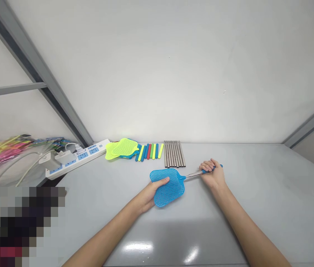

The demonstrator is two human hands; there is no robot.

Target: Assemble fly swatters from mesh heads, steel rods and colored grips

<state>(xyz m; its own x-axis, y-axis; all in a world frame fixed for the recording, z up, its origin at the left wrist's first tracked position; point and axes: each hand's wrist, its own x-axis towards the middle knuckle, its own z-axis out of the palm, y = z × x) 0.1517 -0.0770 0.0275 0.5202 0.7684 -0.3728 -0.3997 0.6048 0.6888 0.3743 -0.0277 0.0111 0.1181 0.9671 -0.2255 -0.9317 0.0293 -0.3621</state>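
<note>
A blue fly swatter (170,189) with a perforated paddle, a thin metal shaft and a blue handle is held across the front of the table. My left hand (151,193) grips the paddle's left side, thumb on top and the other fingers hidden underneath. My right hand (211,173) is wrapped round the blue handle at the other end. Behind the swatter lies a row of metal tubes (174,154). Left of them are several coloured handles (149,151) in blue, yellow, green and red, beside a stack of yellow and blue swatter paddles (123,147).
A white power strip (83,157) with plugs and cables runs along the table's left edge. Beyond it lie clear bags of colourful items (9,150). A wall (173,74) rises behind the grey table (257,185), and a metal frame post (59,100) stands at left.
</note>
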